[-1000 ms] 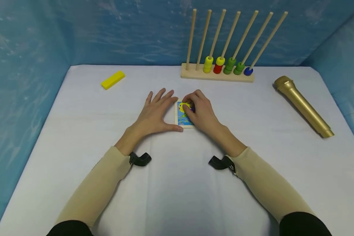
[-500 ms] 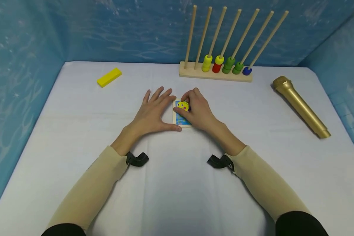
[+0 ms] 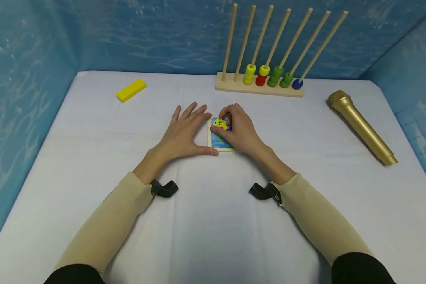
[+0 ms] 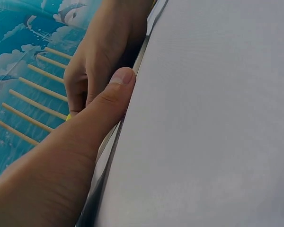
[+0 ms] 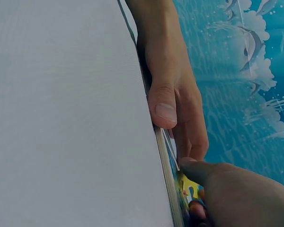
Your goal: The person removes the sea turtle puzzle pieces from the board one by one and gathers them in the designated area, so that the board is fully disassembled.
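Observation:
A small square wooden picture board (image 3: pixel 221 142) with a blue underwater scene lies flat on the white table, between the two hands. On its upper part is a yellow puzzle piece (image 3: pixel 219 123) with a face printed on it, also visible in the right wrist view as a yellow patch (image 5: pixel 191 185). My right hand (image 3: pixel 243 130) pinches this piece between thumb and fingers, which cover its right side. Along the board's left side my left hand (image 3: pixel 185 134) rests with fingers spread, thumb at the near left corner and forefinger at the far one.
Behind the hands stands a wooden peg abacus (image 3: pixel 259 87) with several coloured beads at the foot of its pegs. A yellow block (image 3: pixel 131 90) lies at the back left. To the right is a gold microphone (image 3: pixel 363 128). Blue sea-patterned cloth (image 3: pixel 145 39) walls the table.
The yellow puzzle piece has turned a little under my right fingers, and its face shows differently. My right thumb has shifted left across the board. My left hand keeps its place.

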Available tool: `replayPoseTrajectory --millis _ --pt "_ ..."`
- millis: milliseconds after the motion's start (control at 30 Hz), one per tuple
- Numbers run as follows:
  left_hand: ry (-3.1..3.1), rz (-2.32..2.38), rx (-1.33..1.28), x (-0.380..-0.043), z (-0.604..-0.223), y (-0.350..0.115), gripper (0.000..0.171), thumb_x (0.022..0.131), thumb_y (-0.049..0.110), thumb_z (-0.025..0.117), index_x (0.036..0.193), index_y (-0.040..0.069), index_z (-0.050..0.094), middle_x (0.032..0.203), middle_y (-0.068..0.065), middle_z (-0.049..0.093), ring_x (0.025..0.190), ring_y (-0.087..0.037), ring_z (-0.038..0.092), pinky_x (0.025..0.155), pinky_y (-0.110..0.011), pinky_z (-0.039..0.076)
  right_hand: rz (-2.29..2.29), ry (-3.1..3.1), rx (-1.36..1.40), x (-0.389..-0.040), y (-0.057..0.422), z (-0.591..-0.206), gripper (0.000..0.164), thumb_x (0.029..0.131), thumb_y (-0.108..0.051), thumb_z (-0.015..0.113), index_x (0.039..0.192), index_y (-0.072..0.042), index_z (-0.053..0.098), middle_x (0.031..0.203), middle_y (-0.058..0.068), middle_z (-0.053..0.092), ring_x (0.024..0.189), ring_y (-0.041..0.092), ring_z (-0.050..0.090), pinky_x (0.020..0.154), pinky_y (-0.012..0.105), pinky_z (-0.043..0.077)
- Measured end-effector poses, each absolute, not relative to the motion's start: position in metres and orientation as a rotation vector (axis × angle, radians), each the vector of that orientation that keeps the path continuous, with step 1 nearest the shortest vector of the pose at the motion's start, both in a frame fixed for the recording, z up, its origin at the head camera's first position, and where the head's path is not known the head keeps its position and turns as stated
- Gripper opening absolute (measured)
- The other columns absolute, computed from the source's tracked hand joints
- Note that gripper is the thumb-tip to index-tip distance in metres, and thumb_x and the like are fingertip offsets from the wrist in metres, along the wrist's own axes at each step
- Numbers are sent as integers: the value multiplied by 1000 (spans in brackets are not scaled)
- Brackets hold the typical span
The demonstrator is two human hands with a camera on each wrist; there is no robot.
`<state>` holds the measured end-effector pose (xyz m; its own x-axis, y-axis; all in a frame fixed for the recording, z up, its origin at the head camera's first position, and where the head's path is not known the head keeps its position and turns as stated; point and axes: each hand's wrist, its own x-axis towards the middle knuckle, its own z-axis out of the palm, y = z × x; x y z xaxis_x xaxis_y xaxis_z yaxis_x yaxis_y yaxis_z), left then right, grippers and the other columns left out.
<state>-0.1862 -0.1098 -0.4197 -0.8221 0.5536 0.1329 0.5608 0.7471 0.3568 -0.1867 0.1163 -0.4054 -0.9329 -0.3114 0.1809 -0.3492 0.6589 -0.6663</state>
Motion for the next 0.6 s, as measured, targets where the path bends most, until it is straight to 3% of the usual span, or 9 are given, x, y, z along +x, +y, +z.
replayPoseTrajectory --millis 167,300,433,600 --pt "-2918 -612 -934 -187 -419 -110 110 74 85 73 160 22 43 175 -4 28 165 -30 11 130 -64 0 1336 -2674 539 -188 118 -410 28 95 -18 80 114 -3 65 95 11 66 83 22 57 74 25 43" --pt "-2925 -611 -930 -186 -419 -110 111 74 85 73 160 22 43 175 -4 27 165 -29 11 130 -64 0 1389 -2613 538 -188 120 -412 20 98 -12 76 113 -3 67 98 11 70 84 20 58 74 23 45" --pt "-2926 -607 -932 -186 -418 -109 111 74 85 72 160 22 42 175 -3 26 165 -29 10 129 -64 0 1395 -2608 508 -188 121 -410 17 99 -11 74 114 -3 70 98 10 72 85 19 60 76 25 47" --pt "-2928 -603 -934 -185 -419 -109 111 75 85 72 161 23 41 175 -3 25 165 -29 10 130 -64 0 1498 -2596 458 -190 127 -407 15 100 -16 74 112 -7 75 96 8 76 83 16 66 76 19 52"
